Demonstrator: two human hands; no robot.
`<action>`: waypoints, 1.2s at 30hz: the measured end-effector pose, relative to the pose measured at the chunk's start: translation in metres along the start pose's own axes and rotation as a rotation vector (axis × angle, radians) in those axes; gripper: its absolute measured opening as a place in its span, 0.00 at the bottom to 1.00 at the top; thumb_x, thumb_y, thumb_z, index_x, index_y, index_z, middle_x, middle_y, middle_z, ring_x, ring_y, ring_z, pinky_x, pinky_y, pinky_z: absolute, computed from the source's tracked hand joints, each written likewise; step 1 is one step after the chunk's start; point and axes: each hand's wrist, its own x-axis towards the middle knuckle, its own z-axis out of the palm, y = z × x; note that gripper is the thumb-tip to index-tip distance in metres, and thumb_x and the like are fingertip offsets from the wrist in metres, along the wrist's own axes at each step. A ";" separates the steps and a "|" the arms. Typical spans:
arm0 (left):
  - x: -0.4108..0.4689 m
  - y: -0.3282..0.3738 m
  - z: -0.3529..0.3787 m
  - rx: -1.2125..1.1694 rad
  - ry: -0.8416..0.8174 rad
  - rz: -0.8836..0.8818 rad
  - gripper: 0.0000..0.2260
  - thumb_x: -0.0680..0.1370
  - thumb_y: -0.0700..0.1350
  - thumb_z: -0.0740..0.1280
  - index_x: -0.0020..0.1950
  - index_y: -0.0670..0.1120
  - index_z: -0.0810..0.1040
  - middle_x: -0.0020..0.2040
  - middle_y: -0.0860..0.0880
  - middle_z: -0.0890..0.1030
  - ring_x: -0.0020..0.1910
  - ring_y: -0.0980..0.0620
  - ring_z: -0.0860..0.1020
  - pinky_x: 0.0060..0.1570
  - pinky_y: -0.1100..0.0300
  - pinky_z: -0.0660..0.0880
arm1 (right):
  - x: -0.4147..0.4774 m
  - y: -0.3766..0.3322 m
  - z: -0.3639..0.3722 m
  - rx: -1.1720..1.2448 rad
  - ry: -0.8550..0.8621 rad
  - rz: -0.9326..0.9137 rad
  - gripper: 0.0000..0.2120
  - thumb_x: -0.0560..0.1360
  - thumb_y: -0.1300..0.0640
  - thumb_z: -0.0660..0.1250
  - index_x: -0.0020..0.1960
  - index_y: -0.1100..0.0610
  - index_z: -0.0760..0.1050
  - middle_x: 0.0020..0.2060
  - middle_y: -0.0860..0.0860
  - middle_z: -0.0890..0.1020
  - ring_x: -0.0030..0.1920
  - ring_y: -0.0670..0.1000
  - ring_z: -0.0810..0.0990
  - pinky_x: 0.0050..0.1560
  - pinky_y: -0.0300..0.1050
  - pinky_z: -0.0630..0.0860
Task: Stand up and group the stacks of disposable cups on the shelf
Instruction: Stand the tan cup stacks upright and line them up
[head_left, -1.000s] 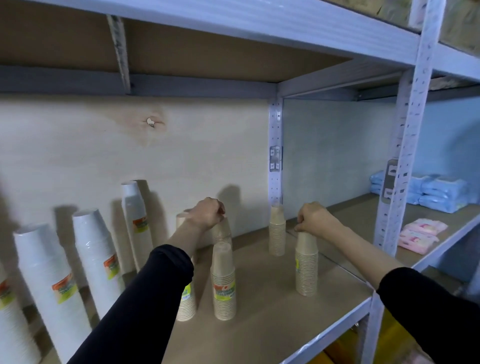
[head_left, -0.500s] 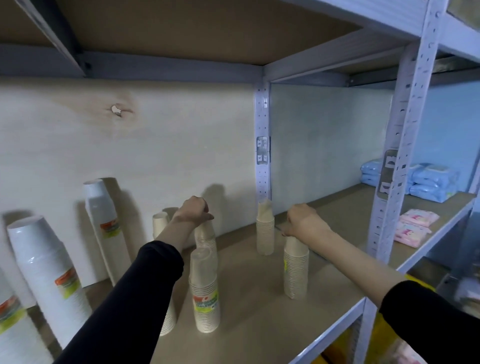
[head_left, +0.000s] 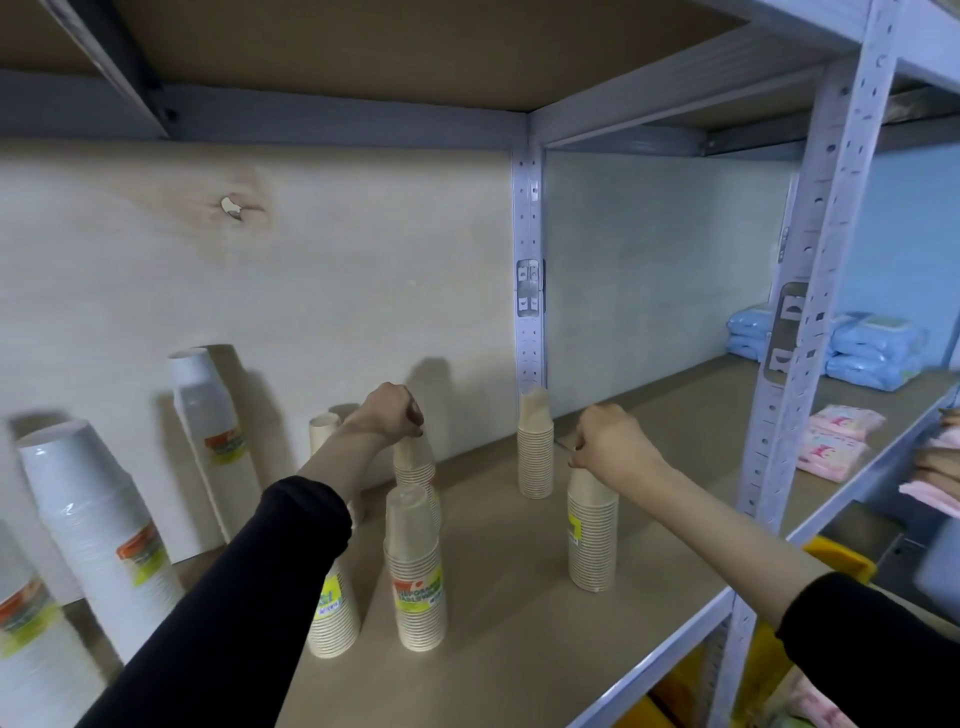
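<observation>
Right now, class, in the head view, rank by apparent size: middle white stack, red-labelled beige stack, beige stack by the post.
middle white stack
red-labelled beige stack
beige stack by the post; it stands farther back, so true size unsure

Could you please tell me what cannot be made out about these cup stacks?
Head view:
- Labelled beige stack: upper part hidden by the left sleeve.
- Back stack: mostly hidden by the left forearm.
- Far-left white stack: cut off by the frame edge.
- Top of right stack: covered by the right hand.
</observation>
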 end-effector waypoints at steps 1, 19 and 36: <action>-0.001 -0.002 -0.001 -0.002 -0.005 0.014 0.12 0.74 0.38 0.68 0.57 0.39 0.81 0.60 0.44 0.81 0.62 0.48 0.77 0.59 0.62 0.70 | -0.001 0.000 0.001 0.030 -0.004 -0.006 0.11 0.74 0.63 0.65 0.53 0.67 0.78 0.52 0.62 0.81 0.55 0.59 0.80 0.52 0.46 0.75; -0.009 -0.002 0.001 -0.072 -0.008 -0.015 0.14 0.72 0.44 0.72 0.55 0.39 0.80 0.56 0.42 0.82 0.57 0.45 0.78 0.54 0.58 0.72 | -0.006 0.001 -0.002 0.063 -0.035 -0.025 0.14 0.73 0.59 0.68 0.56 0.65 0.78 0.56 0.61 0.80 0.57 0.59 0.79 0.58 0.47 0.76; -0.013 -0.006 -0.003 -0.080 -0.025 0.078 0.11 0.72 0.34 0.69 0.54 0.37 0.82 0.57 0.41 0.82 0.59 0.46 0.79 0.51 0.68 0.70 | 0.004 0.024 -0.009 0.204 -0.149 -0.220 0.14 0.71 0.68 0.68 0.56 0.65 0.80 0.59 0.56 0.81 0.61 0.52 0.78 0.61 0.36 0.70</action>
